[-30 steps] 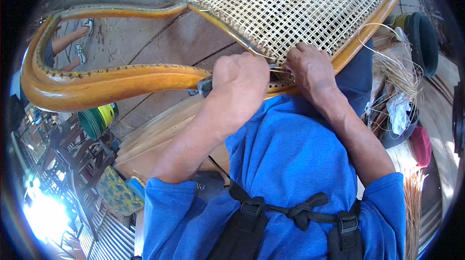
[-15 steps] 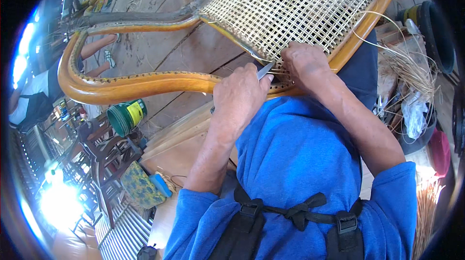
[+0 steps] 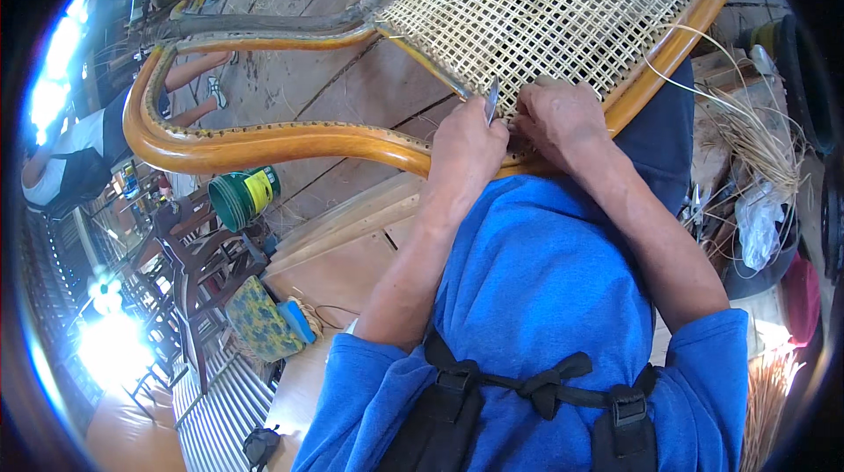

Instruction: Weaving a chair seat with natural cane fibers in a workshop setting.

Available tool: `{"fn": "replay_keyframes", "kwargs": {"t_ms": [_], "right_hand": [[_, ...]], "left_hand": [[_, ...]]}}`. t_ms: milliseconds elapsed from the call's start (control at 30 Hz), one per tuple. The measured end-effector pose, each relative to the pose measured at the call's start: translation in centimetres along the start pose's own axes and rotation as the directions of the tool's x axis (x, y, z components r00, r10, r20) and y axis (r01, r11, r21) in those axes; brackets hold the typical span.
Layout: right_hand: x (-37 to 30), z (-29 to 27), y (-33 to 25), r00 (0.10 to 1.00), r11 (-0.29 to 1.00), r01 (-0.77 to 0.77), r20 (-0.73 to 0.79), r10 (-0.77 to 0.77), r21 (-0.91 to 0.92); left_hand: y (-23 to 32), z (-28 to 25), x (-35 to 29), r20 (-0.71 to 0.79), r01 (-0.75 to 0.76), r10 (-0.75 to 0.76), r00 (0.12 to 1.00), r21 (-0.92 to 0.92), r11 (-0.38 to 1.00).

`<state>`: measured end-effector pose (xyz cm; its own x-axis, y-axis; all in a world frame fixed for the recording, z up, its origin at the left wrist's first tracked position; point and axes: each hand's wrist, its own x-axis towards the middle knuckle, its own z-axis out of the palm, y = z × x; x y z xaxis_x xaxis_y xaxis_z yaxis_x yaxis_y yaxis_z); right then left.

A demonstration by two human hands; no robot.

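Observation:
A wooden chair frame (image 3: 299, 143), with holes along its curved edge, lies across my lap. Open-weave cane (image 3: 545, 10) fills one part of it. At the lower corner of the weave, my left hand (image 3: 466, 147) is closed around a knife (image 3: 492, 101); its short blade points away from me, close to the cane edge. Right beside it, my right hand (image 3: 567, 123) presses curled fingers to the cane at the frame's rim. Its fingertips, and whatever they pinch, are hidden. A loose cane strand (image 3: 681, 28) loops out over the right rail.
On the right lie a bundle of cane strands (image 3: 769, 151), a clear plastic bag (image 3: 758, 226) and a dark bucket (image 3: 804, 90). To the left are a green bucket (image 3: 242, 199), stacked dark chair frames (image 3: 180, 270) and a yellow-blue sponge-like block (image 3: 259, 318). Another person (image 3: 83, 160) is at far left.
My left hand has moved right and slightly up, closer to my right hand. The blade has swung from slanting right to pointing nearly straight away. The chair frame appears shifted a little right.

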<state>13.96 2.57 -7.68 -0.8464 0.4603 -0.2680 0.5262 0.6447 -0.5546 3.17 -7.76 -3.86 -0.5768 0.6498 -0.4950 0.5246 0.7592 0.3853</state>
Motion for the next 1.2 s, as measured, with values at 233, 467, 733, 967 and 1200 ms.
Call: {"fn": "replay_keyframes", "kwargs": {"t_ms": [233, 467, 733, 967, 1200], "right_hand": [[0.1, -0.2, -0.5, 0.998, 0.997, -0.018, 0.063, 0.023, -0.071], [-0.2, 0.5, -0.4, 0.999, 0.999, -0.03, -0.013, 0.029, -0.041], [0.1, -0.1, 0.2, 0.997, 1.0, 0.001, 0.071, -0.003, 0.028], [0.2, -1.0, -0.1, 0.992, 0.999, -0.017, 0.129, 0.013, 0.029], [0.5, -0.4, -0.6, 0.994, 0.998, -0.057, 0.095, 0.055, 0.018]], "left_hand": [[-0.2, 0.4, -0.4, -0.001, 0.045, -0.045, 0.999, -0.115, 0.992], [0.3, 1.4, 0.1, -0.067, 0.05, -0.055, 0.996, -0.07, 0.996], [0.9, 0.6, 0.5, 0.059, 0.236, -0.229, 0.972, -0.189, 0.953], [0.7, 0.8, 0.7, 0.136, 0.347, -0.32, 0.938, -0.346, 0.872], [0.8, 0.5, 1.1, 0.194, 0.404, -0.356, 0.914, -0.377, 0.833]]}}
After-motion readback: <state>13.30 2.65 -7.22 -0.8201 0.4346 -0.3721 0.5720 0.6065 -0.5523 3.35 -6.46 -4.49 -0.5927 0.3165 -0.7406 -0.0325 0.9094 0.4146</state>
